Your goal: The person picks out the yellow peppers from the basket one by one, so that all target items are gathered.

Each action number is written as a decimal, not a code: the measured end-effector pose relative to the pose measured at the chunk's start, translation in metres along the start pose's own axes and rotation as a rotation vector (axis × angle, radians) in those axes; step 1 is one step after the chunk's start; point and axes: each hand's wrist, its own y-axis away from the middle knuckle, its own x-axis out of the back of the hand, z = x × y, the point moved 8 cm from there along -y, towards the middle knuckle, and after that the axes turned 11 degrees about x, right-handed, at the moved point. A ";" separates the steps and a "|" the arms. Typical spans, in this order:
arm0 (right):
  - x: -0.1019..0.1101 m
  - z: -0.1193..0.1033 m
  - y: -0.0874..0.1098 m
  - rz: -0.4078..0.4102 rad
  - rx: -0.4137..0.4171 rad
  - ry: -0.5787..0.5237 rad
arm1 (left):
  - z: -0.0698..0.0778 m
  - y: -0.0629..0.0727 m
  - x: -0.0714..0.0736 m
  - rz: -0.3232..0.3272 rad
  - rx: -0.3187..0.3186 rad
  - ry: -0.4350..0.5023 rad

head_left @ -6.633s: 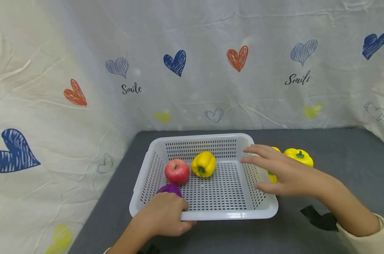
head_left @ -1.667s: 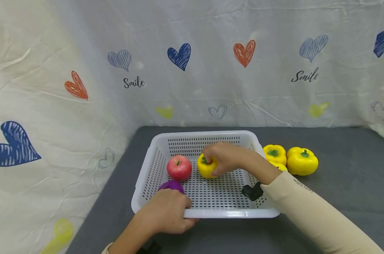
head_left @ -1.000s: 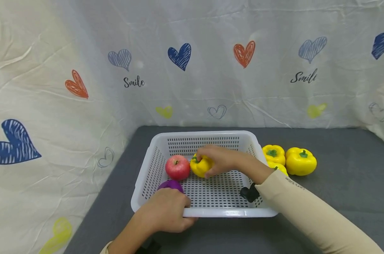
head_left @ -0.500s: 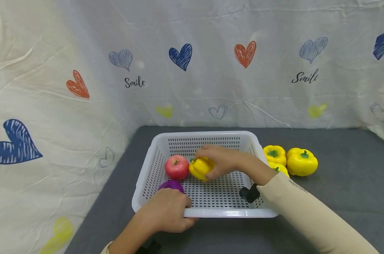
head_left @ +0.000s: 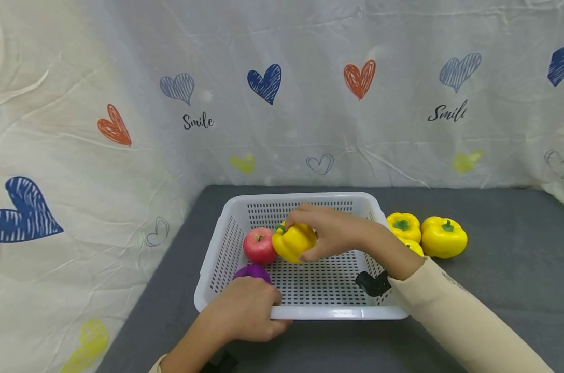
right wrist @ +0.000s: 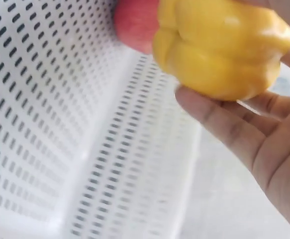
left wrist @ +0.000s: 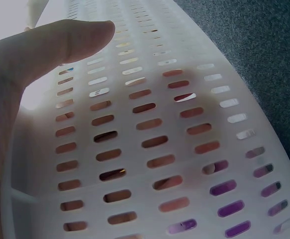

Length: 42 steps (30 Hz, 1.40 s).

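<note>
My right hand (head_left: 330, 230) grips a yellow bell pepper (head_left: 292, 243) inside the white plastic basket (head_left: 338, 313), its green stem tipped up and to the left. In the right wrist view the thumb and fingers wrap the pepper (right wrist: 224, 47), held above the basket floor. Just left of it lies a red apple (head_left: 259, 246). My left hand (head_left: 244, 311) holds the basket's near rim, fingers over the inside and thumb outside below. A purple round thing (head_left: 252, 272) shows beyond that hand, partly hidden by it. The left wrist view has the thumb (left wrist: 85, 40) against the slotted wall.
Right of the basket, on the dark grey cloth (head_left: 496, 269), sit three more yellow bell peppers, one (head_left: 444, 237) standing furthest right. The basket wall and right forearm partly cover the nearest one. A pale curtain (head_left: 310, 129) printed with hearts hangs behind and at the left.
The right hand reached from beside the basket into it and took hold of the yellow pepper. The pepper has since tipped left and risen slightly. The left hand has stayed on the rim.
</note>
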 end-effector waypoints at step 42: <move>0.017 -0.088 0.125 0.229 0.145 0.083 | 0.002 0.003 0.003 0.040 0.000 0.004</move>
